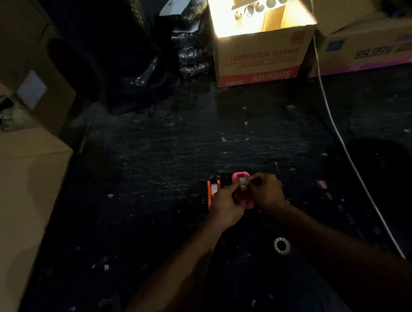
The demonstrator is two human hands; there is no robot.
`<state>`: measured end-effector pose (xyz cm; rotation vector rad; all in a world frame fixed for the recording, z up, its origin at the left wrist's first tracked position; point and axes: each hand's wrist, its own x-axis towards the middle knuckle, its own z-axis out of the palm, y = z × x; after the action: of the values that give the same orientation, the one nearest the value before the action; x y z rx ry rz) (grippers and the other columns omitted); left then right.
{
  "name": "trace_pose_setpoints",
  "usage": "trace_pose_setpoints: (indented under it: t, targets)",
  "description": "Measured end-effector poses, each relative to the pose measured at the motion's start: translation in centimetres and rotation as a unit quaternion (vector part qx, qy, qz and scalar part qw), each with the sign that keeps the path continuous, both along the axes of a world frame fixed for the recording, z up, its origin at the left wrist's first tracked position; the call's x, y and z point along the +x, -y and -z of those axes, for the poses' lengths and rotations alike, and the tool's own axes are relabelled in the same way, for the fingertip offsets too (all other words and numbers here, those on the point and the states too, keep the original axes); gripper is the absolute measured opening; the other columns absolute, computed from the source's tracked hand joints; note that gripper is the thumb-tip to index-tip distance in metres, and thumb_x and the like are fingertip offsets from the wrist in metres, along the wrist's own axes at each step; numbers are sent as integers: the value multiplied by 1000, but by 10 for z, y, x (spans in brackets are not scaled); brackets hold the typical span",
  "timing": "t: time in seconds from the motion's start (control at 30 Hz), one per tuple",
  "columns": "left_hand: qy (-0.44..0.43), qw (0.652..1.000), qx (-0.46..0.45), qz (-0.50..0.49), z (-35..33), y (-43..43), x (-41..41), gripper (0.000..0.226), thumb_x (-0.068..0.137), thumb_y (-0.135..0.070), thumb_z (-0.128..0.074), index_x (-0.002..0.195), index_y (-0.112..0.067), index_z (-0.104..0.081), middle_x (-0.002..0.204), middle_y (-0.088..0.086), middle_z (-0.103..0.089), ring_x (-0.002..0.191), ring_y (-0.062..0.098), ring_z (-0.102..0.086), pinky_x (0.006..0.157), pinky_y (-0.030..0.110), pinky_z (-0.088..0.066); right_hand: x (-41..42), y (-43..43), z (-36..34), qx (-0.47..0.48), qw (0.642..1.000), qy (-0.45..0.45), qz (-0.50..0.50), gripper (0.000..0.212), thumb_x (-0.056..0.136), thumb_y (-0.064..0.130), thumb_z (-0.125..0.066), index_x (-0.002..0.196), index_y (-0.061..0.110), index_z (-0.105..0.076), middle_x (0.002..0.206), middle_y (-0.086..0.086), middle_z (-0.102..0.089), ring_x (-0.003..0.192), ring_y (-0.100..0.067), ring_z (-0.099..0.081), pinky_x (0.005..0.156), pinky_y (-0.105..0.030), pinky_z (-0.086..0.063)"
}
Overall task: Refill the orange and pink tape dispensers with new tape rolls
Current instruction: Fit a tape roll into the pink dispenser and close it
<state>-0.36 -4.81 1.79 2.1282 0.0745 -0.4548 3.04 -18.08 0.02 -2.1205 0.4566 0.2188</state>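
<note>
While the orange plastic tape dispenser (213, 193) stands loaded on the dark scratched surface (166, 158), both hands work its pink neighbour (244, 194): left hand (225, 209) steadies, right hand (266, 192) pinches white tape (243, 183); threading looks unfinished.

pink tape dispenser (249, 204): mostly hidden behind both hands
left hand (223, 206): fingertips out of sight, grip unclear
orange tape dispenser (210, 194): near end covered
white piece (242, 183): too blurred to identify
box print (264, 54): soft
</note>
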Motion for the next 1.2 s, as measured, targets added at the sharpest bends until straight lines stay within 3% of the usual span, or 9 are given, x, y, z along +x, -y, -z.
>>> trace_pose_setpoints:
  t: [0.1,0.33,0.47,0.57,0.63,0.73,0.87,1.03,1.2]
  targets:
    - [-30,999,15,27,-2,1,4,63,87,-4,-58,145,-24,-46,131,-8,-57,122,14,-56,110,24,-39,4,0,-1,-3,1000,1,6,10,81,24,-68,83,19,-76,84,-6,-77,81,-21,-72,76,-36,-59]
    - [-49,997,15,51,-1,3,13,60,82,-9,-60,138,-28,-54,129,7,-64,114,23,-63,101,38,-51,13,-2,1,-1,1000,1,5,12,81,16,-67,88,16,-77,89,-9,-77,82,-21,-71,78,-29,-56]
    - [-43,998,24,41,2,3,15,57,81,-7,-60,135,-27,-56,127,8,-64,115,23,-62,101,32,-50,15,-1,-5,26,1000,10,0,9,80,12,-68,85,17,-74,84,-7,-74,80,-20,-68,75,-29,-54]
    - [-33,998,19,39,0,3,15,55,86,-6,-59,138,-23,-54,130,6,-61,118,21,-59,97,22,-45,12,1,-8,53,998,22,-14,7,79,13,-72,79,20,-71,77,-1,-69,76,-16,-65,64,-21,-48]
    - [-28,999,7,32,3,1,15,55,87,-6,-59,139,-23,-54,131,4,-62,120,20,-59,99,24,-46,9,3,-7,55,998,27,-18,8,77,15,-74,76,22,-70,75,1,-69,73,-14,-66,60,-18,-48]
    - [-21,1000,3,18,6,1,13,51,88,-7,-59,137,-21,-57,130,5,-66,119,20,-61,101,24,-46,6,5,0,51,998,25,-10,7,76,17,-74,75,24,-71,79,-3,-75,76,-17,-70,70,-30,-58]
    - [-30,999,10,21,6,1,12,52,88,-6,-59,138,-21,-55,131,6,-65,121,20,-60,100,19,-41,1,4,0,44,998,28,-25,7,79,17,-70,83,22,-73,84,-5,-76,78,-17,-71,77,-36,-59]
    - [-31,998,24,43,1,3,14,52,89,-8,-58,138,-27,-55,124,6,-69,113,21,-63,93,21,-45,-1,2,0,22,999,0,-32,14,72,34,-72,84,28,-72,82,1,-77,78,-19,-72,71,-43,-61]
    - [6,1000,21,11,4,0,13,38,86,-14,-56,121,-25,-68,111,5,-75,100,21,-69,91,38,-55,-2,3,9,15,999,16,-46,22,70,43,-72,90,37,-67,81,4,-76,77,-17,-73,69,-45,-61]
